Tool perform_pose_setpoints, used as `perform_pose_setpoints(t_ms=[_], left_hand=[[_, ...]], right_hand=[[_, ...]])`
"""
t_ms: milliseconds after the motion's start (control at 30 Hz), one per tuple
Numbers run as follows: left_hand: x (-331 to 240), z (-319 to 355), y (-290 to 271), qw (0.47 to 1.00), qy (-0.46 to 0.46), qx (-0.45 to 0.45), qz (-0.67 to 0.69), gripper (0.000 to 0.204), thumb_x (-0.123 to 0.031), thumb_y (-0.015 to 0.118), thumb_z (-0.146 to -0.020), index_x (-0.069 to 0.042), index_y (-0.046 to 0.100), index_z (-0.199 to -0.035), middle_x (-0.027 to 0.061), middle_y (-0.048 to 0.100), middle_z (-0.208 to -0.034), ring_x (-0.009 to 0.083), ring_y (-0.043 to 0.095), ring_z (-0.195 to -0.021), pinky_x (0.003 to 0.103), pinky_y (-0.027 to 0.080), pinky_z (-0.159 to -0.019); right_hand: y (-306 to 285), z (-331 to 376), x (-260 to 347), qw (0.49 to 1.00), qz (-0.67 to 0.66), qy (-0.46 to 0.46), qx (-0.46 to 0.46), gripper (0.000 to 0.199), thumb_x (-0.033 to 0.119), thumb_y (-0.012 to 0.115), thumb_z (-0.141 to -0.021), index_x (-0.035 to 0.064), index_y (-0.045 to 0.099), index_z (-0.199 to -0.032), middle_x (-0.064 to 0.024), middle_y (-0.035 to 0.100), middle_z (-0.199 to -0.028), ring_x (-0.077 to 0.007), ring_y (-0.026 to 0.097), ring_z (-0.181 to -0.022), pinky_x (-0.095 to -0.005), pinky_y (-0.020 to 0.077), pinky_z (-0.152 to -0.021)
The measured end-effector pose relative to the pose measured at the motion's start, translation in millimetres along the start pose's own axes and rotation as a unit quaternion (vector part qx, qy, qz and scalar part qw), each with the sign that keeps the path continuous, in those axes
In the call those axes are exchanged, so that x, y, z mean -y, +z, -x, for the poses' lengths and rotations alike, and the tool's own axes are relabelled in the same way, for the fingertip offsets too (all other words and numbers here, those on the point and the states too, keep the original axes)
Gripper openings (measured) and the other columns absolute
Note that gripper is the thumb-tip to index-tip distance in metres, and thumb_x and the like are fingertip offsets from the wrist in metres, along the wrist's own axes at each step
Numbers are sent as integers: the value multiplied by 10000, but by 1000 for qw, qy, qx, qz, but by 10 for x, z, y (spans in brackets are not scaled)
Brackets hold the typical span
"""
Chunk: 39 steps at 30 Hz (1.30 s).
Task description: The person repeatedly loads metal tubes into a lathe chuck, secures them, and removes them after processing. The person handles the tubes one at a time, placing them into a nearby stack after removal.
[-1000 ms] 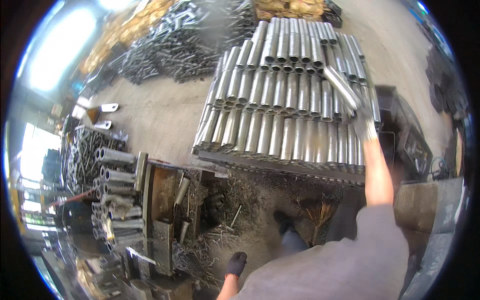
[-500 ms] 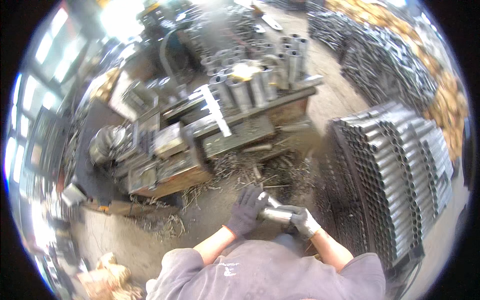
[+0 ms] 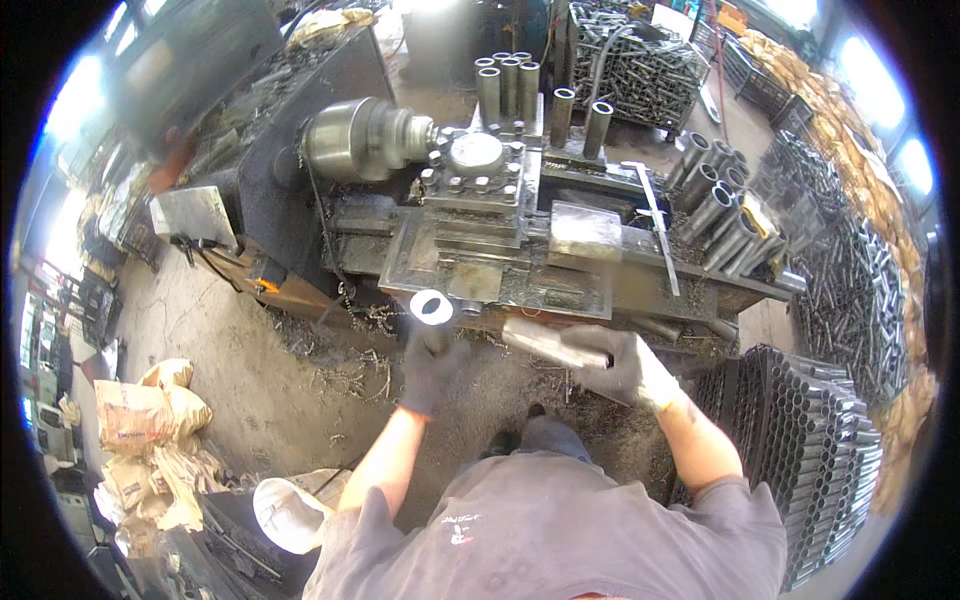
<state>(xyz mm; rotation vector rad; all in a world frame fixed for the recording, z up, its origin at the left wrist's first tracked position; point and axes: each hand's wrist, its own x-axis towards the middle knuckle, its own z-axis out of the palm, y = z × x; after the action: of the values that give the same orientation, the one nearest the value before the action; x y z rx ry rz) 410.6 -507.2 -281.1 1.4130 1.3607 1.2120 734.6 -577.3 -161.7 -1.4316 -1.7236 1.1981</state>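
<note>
My left hand (image 3: 434, 372), in a dark glove, is closed around a metal tube (image 3: 432, 309) held nearly upright, its bright cut end facing up. My right hand (image 3: 622, 370), in a grey glove with a pale cuff, grips another metal tube (image 3: 540, 341). That one lies almost level and points left; it is smeared by motion. The two tubes are apart, in front of the near side of a lathe. On the lathe, the chuck (image 3: 350, 140) is at the left and the bolted tool post (image 3: 475, 153) stands right of it.
A caliper (image 3: 657, 222) lies across the lathe bed. Upright tubes (image 3: 508, 88) stand behind the tool post, and tilted tubes (image 3: 708, 208) sit at the bed's right end. Stacked tubes (image 3: 810, 440) are at my right. Sacks (image 3: 135, 412) and a white bucket (image 3: 290, 515) are at the left.
The view has swung toward the lathe. My hands, close together with both tubes near my body before, have spread apart and reached forward, with one tube in each.
</note>
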Motion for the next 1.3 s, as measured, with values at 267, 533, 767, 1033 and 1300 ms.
perform_pose_setpoints(t_ms=[267, 533, 767, 1033, 1300], left_hand=[[185, -1897, -310, 999, 7, -31, 13, 398, -73, 833, -864, -56, 695, -1238, 34, 735, -1086, 132, 684, -891, 311, 575, -735], [339, -2363, -204, 992, -65, 102, -23, 537, -105, 862, -823, -78, 631, -1308, 63, 732, -1160, 175, 688, -1082, 374, 576, -929], [854, -2002, -1029, 997, -32, 2, 72, 330, -134, 730, -960, -30, 687, -1270, 91, 709, -1187, 171, 683, -1028, 347, 551, -942], [2372, -2019, -3312, 853, -65, -445, -265, 539, -490, 506, -1115, -34, 615, -1381, 184, 736, -1233, 387, 707, -1049, 487, 554, -917], [2532, -2114, -3751, 852, -262, -277, 360, 359, -541, 578, -1060, -205, 677, -1139, 5, 681, -918, 216, 646, -772, 439, 563, -718]], right_hand=[[258, -1614, 462, 960, 119, -246, -63, 428, 167, 755, -854, 60, 723, -1268, -166, 784, -1079, -273, 776, -885, -364, 615, -798], [472, -2386, 459, 921, 283, -266, -36, 475, 308, 829, -854, 99, 680, -1253, -164, 747, -944, -362, 759, -798, -453, 615, -667], [304, -2171, 797, 938, 288, -186, -46, 699, 251, 874, -813, 33, 611, -1423, -172, 735, -1218, -351, 763, -1016, -428, 643, -832], [114, -2107, 1176, 962, 159, 61, -215, 473, 48, 746, -802, -1, 732, -1273, -96, 739, -983, -119, 691, -834, -291, 572, -748], [11, -2603, 1444, 948, 236, -95, -192, 356, 70, 750, -849, -13, 753, -1195, -154, 777, -997, -193, 744, -809, -311, 590, -756]])
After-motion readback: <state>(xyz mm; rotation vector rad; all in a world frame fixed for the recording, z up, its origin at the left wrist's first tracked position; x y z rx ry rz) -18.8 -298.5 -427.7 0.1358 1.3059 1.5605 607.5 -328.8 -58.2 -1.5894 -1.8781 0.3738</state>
